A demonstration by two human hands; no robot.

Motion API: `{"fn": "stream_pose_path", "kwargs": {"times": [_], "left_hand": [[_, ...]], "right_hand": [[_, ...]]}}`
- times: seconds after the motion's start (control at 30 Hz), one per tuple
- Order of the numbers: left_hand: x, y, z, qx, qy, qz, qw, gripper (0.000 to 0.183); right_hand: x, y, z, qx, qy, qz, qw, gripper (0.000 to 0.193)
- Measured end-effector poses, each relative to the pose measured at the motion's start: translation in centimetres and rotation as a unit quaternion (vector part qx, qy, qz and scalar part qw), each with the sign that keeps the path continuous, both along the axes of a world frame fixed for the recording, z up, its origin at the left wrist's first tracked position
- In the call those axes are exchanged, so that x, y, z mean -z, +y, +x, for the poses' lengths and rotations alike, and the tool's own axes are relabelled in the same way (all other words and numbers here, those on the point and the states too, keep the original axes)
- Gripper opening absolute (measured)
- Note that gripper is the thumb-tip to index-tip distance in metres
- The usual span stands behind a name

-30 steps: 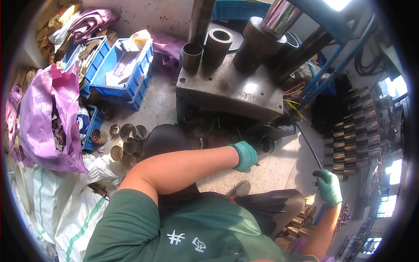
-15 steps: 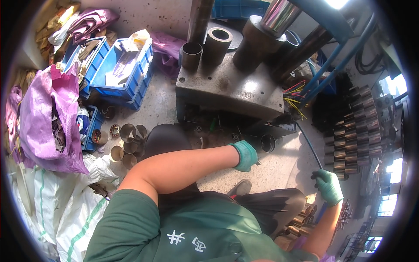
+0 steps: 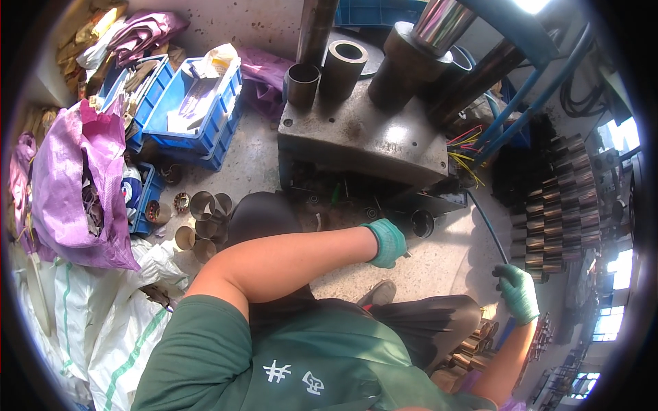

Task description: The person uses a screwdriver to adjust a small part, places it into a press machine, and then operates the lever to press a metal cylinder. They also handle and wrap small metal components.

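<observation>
My left hand (image 3: 387, 244), in a green knit glove, is closed in front of the press block (image 3: 363, 144). A small metallic tip (image 3: 408, 255) pokes out from its fingers; the rest of that piece is hidden. To the right, my right hand (image 3: 517, 293), gloved in green with dark fingertips, is curled at the end of a long thin bar (image 3: 488, 222), apparently a lever, that runs up to the press. On the block stand a thin-walled metal tube (image 3: 303, 85), a thick-walled sleeve (image 3: 343, 72) and a shiny round ram (image 3: 444, 26) above a dark cylinder.
Tall stacks of metal sleeves (image 3: 558, 212) stand at right. A dark ring (image 3: 421, 224) lies by my left hand. Several short tubes (image 3: 203, 226) sit on the floor at left, near blue crates (image 3: 185, 140), a purple sack (image 3: 79, 198) and white sacks (image 3: 103, 329). Coloured wires (image 3: 467, 157) hang beside the press.
Both hands keep nearly the same places and grips. The whole view has shifted very slightly; no object has visibly been moved.
</observation>
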State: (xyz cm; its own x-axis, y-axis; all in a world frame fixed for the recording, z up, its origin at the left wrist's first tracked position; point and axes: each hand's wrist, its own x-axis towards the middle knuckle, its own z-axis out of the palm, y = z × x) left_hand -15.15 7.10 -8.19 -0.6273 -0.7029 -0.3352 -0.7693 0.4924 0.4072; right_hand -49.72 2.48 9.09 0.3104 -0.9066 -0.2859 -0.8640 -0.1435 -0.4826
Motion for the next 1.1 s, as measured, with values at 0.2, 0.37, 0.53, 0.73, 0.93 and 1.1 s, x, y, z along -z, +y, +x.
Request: {"fn": "stream_pose_path", "kwargs": {"times": [0.2,0.37,0.53,0.73,0.93,1.1], "left_hand": [[0.3,-0.2,-0.3,0.002,-0.008,0.005,1.0,0.037],[0.4,0.1,-0.1,-0.009,0.006,0.001,1.0,0.037],[0.1,0.3,0.2,-0.019,0.01,-0.004,1.0,0.038],[-1.3,0.0,-0.3,-0.043,0.066,-0.076,0.994,0.039],[-4.2,-2.7,3.2,-0.251,0.363,-0.203,0.874,0.033],[-9.5,-11.8,9.4,-0.391,0.509,-0.339,0.688,0.047]], "right_hand": [[-0.1,-0.1,0.0,-0.041,0.05,-0.008,0.998,0.033],[-1.4,-0.5,1.3,-0.009,0.038,0.056,0.998,0.036],[-1.6,-3.7,-1.0,0.036,-0.047,-0.107,0.993,0.034],[-5.7,-14.2,1.3,-0.002,-0.043,-0.521,0.853,0.034],[-8.2,-20.2,5.0,0.002,-0.023,-0.558,0.83,0.038],[-9.5,-20.7,6.8,0.048,0.011,-0.501,0.864,0.06]]}}
